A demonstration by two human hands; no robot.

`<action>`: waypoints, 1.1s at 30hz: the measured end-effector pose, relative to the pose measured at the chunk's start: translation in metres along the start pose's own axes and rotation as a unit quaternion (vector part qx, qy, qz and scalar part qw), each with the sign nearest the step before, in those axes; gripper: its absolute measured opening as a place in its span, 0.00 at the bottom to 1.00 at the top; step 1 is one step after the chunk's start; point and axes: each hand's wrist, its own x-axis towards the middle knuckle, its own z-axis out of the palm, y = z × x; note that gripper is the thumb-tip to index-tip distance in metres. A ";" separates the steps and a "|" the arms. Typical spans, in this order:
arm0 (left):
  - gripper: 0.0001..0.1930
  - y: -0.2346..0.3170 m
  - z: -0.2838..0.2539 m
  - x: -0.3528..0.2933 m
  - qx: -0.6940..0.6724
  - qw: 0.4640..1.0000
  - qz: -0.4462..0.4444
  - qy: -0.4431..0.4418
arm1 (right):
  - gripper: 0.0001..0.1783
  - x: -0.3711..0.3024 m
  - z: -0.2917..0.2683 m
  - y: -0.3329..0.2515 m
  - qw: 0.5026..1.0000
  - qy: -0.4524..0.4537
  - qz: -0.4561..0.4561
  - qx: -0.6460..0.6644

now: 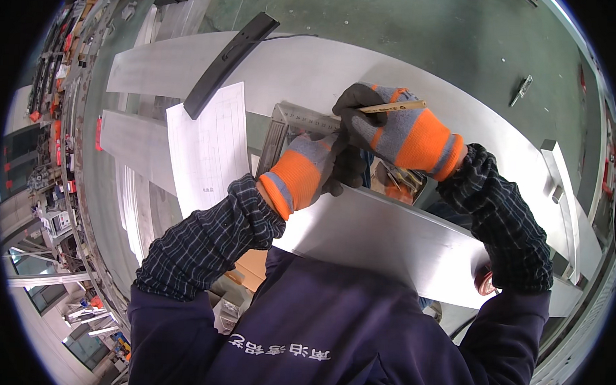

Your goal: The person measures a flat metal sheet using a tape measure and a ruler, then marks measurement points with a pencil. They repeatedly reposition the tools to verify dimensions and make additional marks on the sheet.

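The pencil is in the right grip, above the gap between the far silver panel and the near silver panel; the gloved fingers are pinching it, and its blunt end passes over the back of the glove while its point is hidden. I judge it very light and stiff, but thin enough to snap if bent strongly, so it is best to hold it close to the point, with small pressure, because a thick glove feels little. The graduated metal ruler lies just beside, along the metal profile. It is probably stiff along its length, a little springy across its flat face, and smooth, so it may slide; I would press it flat with the fingertips, away from the marked edge. The left grip has its dark fingers bent near the ruler's right end, but I cannot tell whether they really pinch it, as the contact is covered. The profile looks hollow and rigid, perhaps light for its size; it is better taken by its side walls than by the corner, where edges could be sharp.
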 end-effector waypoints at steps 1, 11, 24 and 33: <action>0.24 0.001 0.001 -0.001 0.006 1.000 0.001 -0.001 | 0.16 -0.002 -0.001 0.001 1.000 0.000 0.005 0.005; 0.22 -0.012 -0.007 0.002 0.144 0.981 0.127 -0.006 | 0.12 -0.045 -0.036 -0.002 0.999 -0.002 0.034 -0.037; 0.22 0.012 0.008 0.000 -0.084 0.986 -0.116 0.090 | 0.09 -0.123 -0.074 -0.010 0.992 0.019 0.087 -0.087; 0.21 0.010 0.005 0.001 -0.084 0.987 -0.111 0.085 | 0.08 -0.141 -0.080 -0.012 0.990 0.042 0.098 -0.094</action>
